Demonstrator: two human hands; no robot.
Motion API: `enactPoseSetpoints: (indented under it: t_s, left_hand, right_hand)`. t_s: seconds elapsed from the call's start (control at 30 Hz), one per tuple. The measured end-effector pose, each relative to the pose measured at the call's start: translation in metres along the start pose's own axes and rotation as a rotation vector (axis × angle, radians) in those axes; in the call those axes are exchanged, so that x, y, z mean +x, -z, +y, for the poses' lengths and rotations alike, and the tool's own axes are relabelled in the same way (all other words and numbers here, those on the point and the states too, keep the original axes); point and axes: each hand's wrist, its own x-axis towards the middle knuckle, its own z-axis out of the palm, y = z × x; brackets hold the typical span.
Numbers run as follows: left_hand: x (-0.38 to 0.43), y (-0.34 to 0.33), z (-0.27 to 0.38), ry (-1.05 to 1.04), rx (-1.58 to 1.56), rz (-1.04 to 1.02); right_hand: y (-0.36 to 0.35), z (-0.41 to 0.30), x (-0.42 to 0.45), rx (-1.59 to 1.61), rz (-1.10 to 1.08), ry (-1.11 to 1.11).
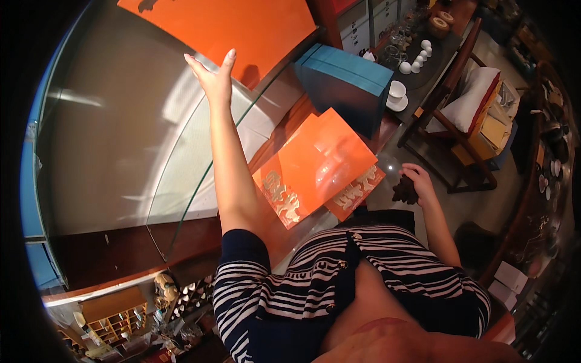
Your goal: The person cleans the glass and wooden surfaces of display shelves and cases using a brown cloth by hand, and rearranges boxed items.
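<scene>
My left hand (215, 79) is stretched forward with thumb and fingers apart, holding nothing. It overlaps the lower edge of a large orange panel (240, 31); whether it touches the panel I cannot tell. My right hand (421, 183) hangs low on the right, its fingers around a dark brown, lumpy object (405, 189), perhaps a carving. Between my arms lie overlapping orange paper bags or folders (313, 159) bearing raised gold characters. Beyond them stands a blue box (347, 81).
A clear glass pane (190, 181) with a bare edge runs under my left forearm. White cups (415, 63) and a lidless cup on a saucer (396, 96) stand on a dark tea table. A wooden armchair (458, 90) holds a white cushion (472, 100). Behind it sits an open carton (497, 127).
</scene>
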Motion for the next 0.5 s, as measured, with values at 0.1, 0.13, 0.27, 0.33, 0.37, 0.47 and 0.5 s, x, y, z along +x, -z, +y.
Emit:
enactPoseSetpoints:
  t_s: [0.1, 0.13, 0.27, 0.33, 0.37, 0.47, 0.5]
  left_hand:
    - [-0.078, 0.020, 0.014, -0.170, -0.029, 0.092]
    - [-0.112, 0.031, 0.007, -0.157, -0.050, 0.054]
    - [-0.258, 0.088, -0.030, -0.071, 0.260, -0.223]
    - [-0.322, 0.114, -0.052, 0.188, 0.366, -0.275]
    - [-0.352, 0.125, -0.067, 0.294, 0.434, -0.263]
    - [-0.418, 0.157, -0.114, 0.767, 0.427, -0.222]
    - [-0.434, 0.165, -0.130, 0.913, 0.329, -0.171]
  right_hand:
    - [-0.017, -0.001, 0.018, -0.275, -0.070, 0.106]
    - [-0.024, -0.004, 0.024, -0.335, -0.114, 0.139]
    - [-0.063, -0.024, 0.039, -0.387, -0.234, 0.266]
    - [-0.082, -0.043, 0.050, -0.234, -0.287, 0.369]
    - [-0.094, -0.057, 0.055, -0.158, -0.312, 0.419]
    - [-0.136, -0.143, 0.060, 0.007, -0.190, 0.733]
    - [-0.151, -0.165, 0.069, 0.057, -0.154, 0.859]
